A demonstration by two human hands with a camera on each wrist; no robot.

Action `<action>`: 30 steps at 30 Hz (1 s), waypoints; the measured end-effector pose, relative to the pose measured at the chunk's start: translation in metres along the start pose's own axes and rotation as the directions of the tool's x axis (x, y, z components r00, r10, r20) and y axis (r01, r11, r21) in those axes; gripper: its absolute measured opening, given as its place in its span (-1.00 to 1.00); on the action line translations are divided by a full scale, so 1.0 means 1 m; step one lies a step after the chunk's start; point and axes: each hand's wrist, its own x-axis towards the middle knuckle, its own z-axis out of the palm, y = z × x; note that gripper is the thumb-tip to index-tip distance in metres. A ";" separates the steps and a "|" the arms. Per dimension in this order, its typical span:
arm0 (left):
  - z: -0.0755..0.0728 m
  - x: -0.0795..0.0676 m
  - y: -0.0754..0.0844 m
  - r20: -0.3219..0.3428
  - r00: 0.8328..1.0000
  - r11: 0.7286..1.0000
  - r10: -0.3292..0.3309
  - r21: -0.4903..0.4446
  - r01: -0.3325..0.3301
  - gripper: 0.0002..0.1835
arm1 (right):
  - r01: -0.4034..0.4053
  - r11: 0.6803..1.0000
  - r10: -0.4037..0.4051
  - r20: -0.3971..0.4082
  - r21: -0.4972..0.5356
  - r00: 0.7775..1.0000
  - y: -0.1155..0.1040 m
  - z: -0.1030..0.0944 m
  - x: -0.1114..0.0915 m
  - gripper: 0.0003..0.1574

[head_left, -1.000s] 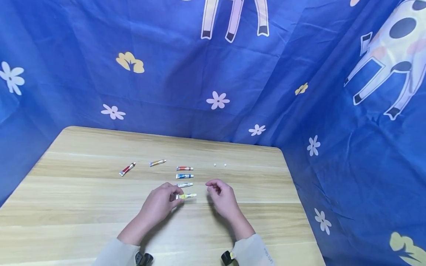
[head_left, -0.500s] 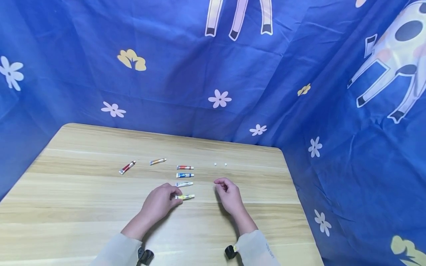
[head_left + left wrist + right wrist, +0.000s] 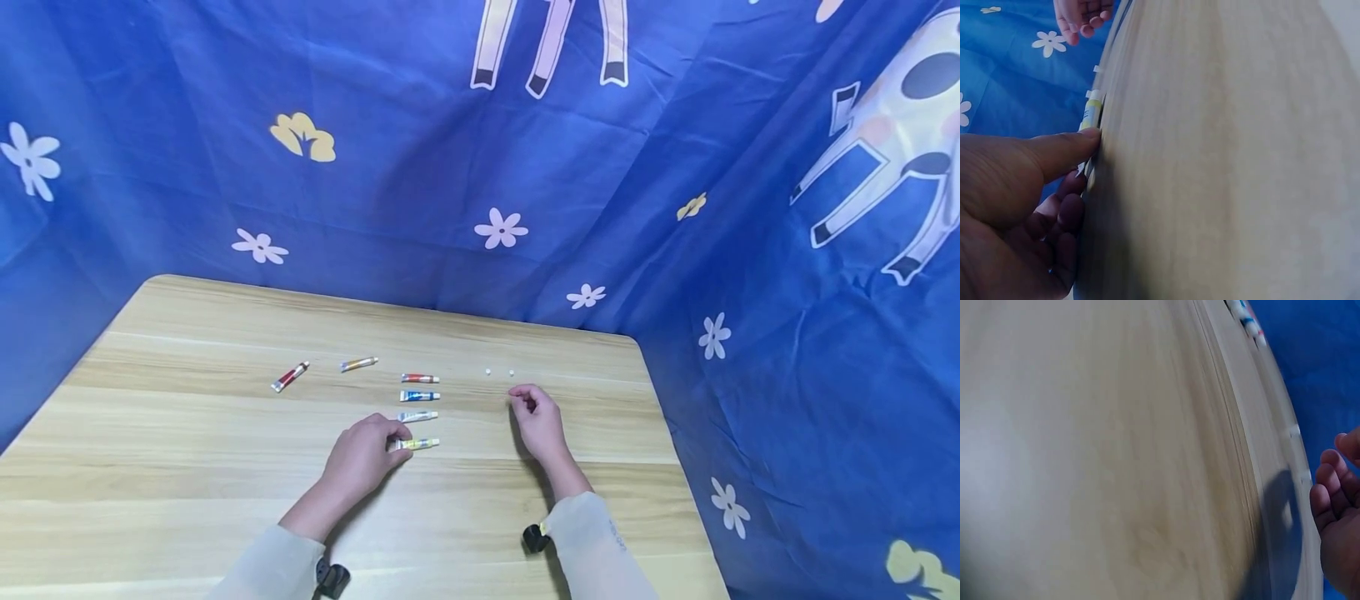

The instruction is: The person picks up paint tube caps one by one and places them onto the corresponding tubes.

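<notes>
In the head view my left hand [image 3: 363,452] pinches a small yellow paint tube [image 3: 422,444] at its flat end, low over the table. The left wrist view shows the tube's white tip pointing away from the thumb. Just behind it lies a white paint tube [image 3: 420,416], then a blue paint tube [image 3: 418,396] and a red paint tube [image 3: 420,378], all roughly parallel. My right hand [image 3: 542,423] hovers to the right with loosely curled fingers, and I see nothing in them. Two tiny white caps [image 3: 512,372] [image 3: 488,372] lie just beyond it.
A dark red paint tube [image 3: 290,377] lies slanted at the left, near an ochre paint tube [image 3: 359,364]. The wooden table [image 3: 187,433] ends at the back and right against blue patterned cloth [image 3: 420,183].
My right hand has moved away from the yellow tube, rightward and toward the caps. The left hand has lowered the yellow tube slightly and stays in nearly the same place.
</notes>
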 end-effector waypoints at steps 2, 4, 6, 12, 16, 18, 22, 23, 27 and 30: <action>0.000 0.000 0.000 -0.003 1.000 1.000 -0.001 0.001 0.001 -0.81 | -0.005 1.000 0.005 -0.008 -0.001 1.000 0.002 -0.002 0.006 -0.82; 0.000 0.001 -0.001 0.001 1.000 1.000 0.001 -0.002 -0.001 -0.81 | -0.004 1.000 0.004 -0.017 0.001 1.000 0.004 -0.003 0.011 -0.81; 0.000 0.001 -0.001 0.006 1.000 1.000 -0.001 -0.005 0.001 -0.80 | -0.005 1.000 0.005 -0.033 0.002 0.999 0.005 -0.004 0.015 -0.81; 0.001 0.002 -0.002 0.013 1.000 1.000 -0.011 -0.019 0.011 -0.79 | -0.011 1.000 0.011 -0.049 0.001 0.999 0.008 -0.004 0.028 -0.81; 0.002 0.002 -0.002 0.019 1.000 0.999 -0.024 -0.028 0.024 -0.79 | 0.003 1.000 -0.003 -0.025 -0.020 1.000 0.010 -0.004 0.036 -0.79; 0.004 0.002 -0.002 0.020 0.999 0.999 -0.026 -0.035 0.026 -0.79 | 0.006 1.000 -0.007 -0.020 -0.027 1.000 0.011 -0.004 0.040 -0.80; 0.006 0.002 -0.002 0.023 0.999 0.998 -0.028 -0.049 0.029 -0.78 | 0.004 0.999 -0.005 -0.017 -0.046 1.000 0.015 -0.004 0.048 -0.80; 0.006 0.002 -0.002 0.024 0.999 0.998 -0.029 -0.055 0.030 -0.78 | 0.003 0.999 -0.004 -0.017 -0.053 1.000 0.016 -0.004 0.050 -0.80; 0.009 0.002 -0.004 0.026 0.999 0.996 -0.032 -0.080 0.034 -0.79 | -0.019 0.997 0.018 -0.013 -0.076 1.000 0.020 -0.003 0.056 -0.77; 0.011 0.002 -0.005 0.028 0.999 0.995 -0.032 -0.095 0.034 -0.78 | -0.029 0.996 0.028 -0.008 -0.087 1.000 0.025 -0.002 0.059 -0.76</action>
